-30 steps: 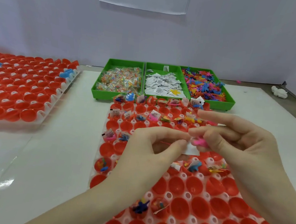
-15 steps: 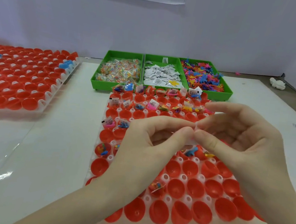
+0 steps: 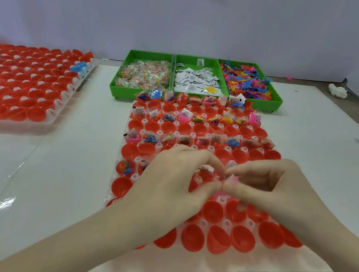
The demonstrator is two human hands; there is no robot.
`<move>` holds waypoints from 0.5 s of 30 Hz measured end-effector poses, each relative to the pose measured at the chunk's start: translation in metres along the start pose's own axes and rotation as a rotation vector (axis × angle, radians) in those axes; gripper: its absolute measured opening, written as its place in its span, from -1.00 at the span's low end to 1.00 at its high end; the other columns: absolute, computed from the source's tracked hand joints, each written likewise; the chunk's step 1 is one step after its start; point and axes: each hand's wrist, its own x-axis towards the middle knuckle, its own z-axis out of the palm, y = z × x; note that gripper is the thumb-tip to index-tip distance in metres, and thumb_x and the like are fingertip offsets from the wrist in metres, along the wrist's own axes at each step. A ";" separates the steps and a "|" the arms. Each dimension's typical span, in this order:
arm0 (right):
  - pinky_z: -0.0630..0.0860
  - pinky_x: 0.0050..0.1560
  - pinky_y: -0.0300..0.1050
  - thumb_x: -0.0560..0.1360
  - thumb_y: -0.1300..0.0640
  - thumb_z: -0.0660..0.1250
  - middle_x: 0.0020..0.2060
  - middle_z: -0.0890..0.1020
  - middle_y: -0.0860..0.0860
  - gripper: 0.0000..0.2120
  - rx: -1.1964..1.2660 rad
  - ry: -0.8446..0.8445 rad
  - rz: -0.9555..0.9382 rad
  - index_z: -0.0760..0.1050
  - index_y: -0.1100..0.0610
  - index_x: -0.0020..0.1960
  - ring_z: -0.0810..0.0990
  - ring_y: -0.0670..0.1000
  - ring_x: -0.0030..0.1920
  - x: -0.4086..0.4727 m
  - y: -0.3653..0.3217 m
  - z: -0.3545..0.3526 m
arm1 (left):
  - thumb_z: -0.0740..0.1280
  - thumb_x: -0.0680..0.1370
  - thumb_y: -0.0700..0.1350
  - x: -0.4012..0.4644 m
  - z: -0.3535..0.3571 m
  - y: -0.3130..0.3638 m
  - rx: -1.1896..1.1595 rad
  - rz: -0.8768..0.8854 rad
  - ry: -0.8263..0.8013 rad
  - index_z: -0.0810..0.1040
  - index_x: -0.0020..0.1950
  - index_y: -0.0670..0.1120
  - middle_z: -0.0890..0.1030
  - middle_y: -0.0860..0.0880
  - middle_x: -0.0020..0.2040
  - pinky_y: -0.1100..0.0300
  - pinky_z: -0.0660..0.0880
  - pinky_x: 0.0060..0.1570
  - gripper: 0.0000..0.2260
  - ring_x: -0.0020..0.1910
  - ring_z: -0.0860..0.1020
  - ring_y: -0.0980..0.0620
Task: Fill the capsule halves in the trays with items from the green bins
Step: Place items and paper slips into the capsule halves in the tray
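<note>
since a moment ago both hands have sunk lower over the near tray (image 3: 197, 151), fingertips meeting above a half-filled row. i judge my left hand (image 3: 176, 179) and right hand (image 3: 266, 187) pinch small items together so they drop into one capsule half (image 3: 213, 211); what each narrow grip holds is blurred, bar some pink. green bins (image 3: 196, 80) sit just beyond the tray for short reaches across the desk (image 3: 60, 167).

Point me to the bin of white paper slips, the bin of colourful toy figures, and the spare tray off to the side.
Paper-slip bin (image 3: 183, 59): head view, bare green back wall.
Toy-figure bin (image 3: 276, 104): head view, front right rim.
Spare tray (image 3: 53, 112): head view, clear near-right edge.
</note>
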 end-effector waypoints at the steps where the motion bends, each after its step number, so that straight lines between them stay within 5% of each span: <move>1: 0.46 -0.43 -0.41 0.22 0.17 0.51 -0.44 0.67 -0.06 -0.90 -0.102 -0.044 -0.005 0.66 -0.01 -0.33 0.61 -0.16 -0.46 -0.001 0.003 0.000 | 0.40 0.44 0.08 -0.001 -0.001 -0.002 0.113 0.024 -0.030 0.58 0.03 0.09 0.60 0.20 -0.03 0.15 0.39 0.11 -0.80 0.03 0.46 0.22; 6: 0.39 -0.15 -0.47 0.29 0.15 0.52 -0.38 0.59 -0.38 -0.80 -0.544 -0.108 -0.086 0.64 -0.17 -0.28 0.54 -0.33 -0.20 -0.004 0.015 0.004 | 0.33 0.42 0.19 -0.004 -0.003 -0.008 0.323 -0.015 -0.238 0.53 0.14 0.14 0.38 0.26 -0.07 0.29 0.19 0.03 -0.68 -0.02 0.26 0.22; 9: 0.33 -0.13 -0.45 0.27 0.15 0.54 -0.30 0.57 -0.27 -0.70 -0.663 -0.128 -0.140 0.62 -0.22 -0.16 0.44 -0.30 -0.05 -0.003 0.018 0.007 | 0.28 0.45 0.21 -0.004 -0.001 -0.007 0.391 -0.011 -0.292 0.55 0.13 0.15 0.37 0.23 -0.11 0.26 0.12 -0.07 -0.69 -0.05 0.24 0.20; 15: 0.36 -0.10 -0.54 0.25 0.31 0.53 -0.42 0.57 -0.30 -0.77 -0.748 -0.142 -0.142 0.69 0.02 -0.19 0.48 -0.44 -0.28 -0.001 0.018 0.011 | 0.26 0.48 0.20 -0.004 0.003 -0.009 0.433 -0.023 -0.321 0.55 0.16 0.15 0.38 0.21 -0.10 0.20 0.06 -0.14 -0.70 -0.03 0.26 0.17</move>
